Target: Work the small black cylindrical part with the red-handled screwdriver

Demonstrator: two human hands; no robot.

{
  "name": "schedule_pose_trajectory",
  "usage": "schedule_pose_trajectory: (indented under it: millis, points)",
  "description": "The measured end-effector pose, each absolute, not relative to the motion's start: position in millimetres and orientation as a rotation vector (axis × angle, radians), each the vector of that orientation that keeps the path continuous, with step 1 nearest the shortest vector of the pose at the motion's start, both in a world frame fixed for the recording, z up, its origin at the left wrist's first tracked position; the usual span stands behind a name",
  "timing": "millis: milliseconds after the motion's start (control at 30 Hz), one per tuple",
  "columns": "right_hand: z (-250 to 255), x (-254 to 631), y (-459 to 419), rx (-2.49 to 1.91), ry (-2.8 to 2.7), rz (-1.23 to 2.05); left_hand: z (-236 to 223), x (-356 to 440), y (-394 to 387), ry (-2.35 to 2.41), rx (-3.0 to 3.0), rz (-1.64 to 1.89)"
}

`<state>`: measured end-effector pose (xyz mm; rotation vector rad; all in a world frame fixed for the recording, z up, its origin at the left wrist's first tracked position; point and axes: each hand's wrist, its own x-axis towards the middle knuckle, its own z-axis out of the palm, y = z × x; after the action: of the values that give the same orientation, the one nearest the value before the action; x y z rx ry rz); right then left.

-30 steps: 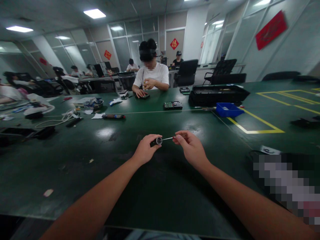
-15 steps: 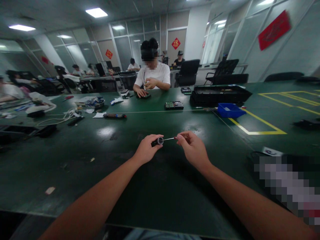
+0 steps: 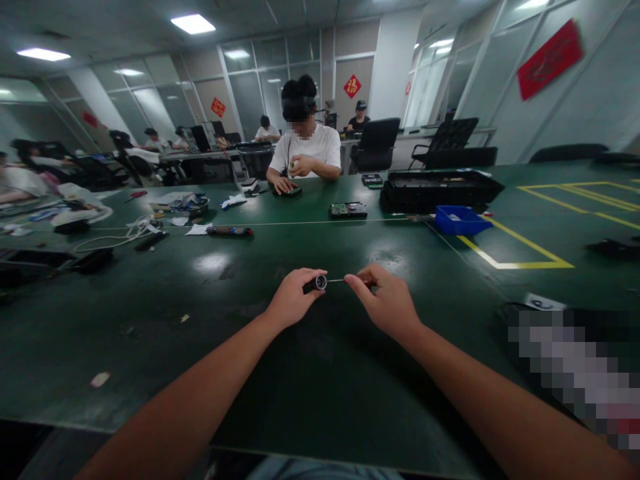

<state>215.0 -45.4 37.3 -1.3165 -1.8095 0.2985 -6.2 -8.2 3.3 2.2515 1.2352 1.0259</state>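
My left hand (image 3: pixel 295 298) is closed round a small black cylinder (image 3: pixel 319 283) whose silver-rimmed round end faces me and to the right; it could be a small flashlight, but I cannot tell. Between the thumb and fingers of my right hand (image 3: pixel 383 293) is a screwdriver (image 3: pixel 336 281) with a thin metal shaft. Its handle is mostly hidden, with a trace of red at the fingertips. The shaft points left, and its tip is at the cylinder's rimmed end; whether it touches inside cannot be made out. Both hands are above the green tabletop (image 3: pixel 310 373).
Across the table a person (image 3: pixel 305 150) works on a dark device. Circuit-board drives (image 3: pixel 349 211), a blue bin (image 3: pixel 461 220) and a long black tray (image 3: pixel 440 189) stand beyond my hands. A pen-like tool (image 3: pixel 229 231) and white cable (image 3: pixel 117 240) lie left.
My right thumb has stretched out and shifted slightly left along the screwdriver, so less of the shaft and red handle shows. My left hand and the cylinder have stayed in place.
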Motion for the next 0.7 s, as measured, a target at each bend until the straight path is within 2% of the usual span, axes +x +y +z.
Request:
schedule_pose_trajectory:
  millis: [167,400,533,700]
  points:
    - [41.2,213.1,-50.8,-1.137,-1.874,0.492,3.1,-6.8,-7.8,1.228,2.243,1.025]
    - [43.9,214.2,-49.0,-1.279,-1.908,0.419,2.5,-5.6,-8.9,1.206,2.236,1.035]
    - [42.6,214.5,-49.7,-1.218,-1.912,0.406,2.7,-4.4,-9.2,1.18,2.235,1.05]
    - [35.8,212.1,-50.3,-1.111,-1.762,0.583,3.4,-4.6,-9.7,1.178,2.228,1.048]
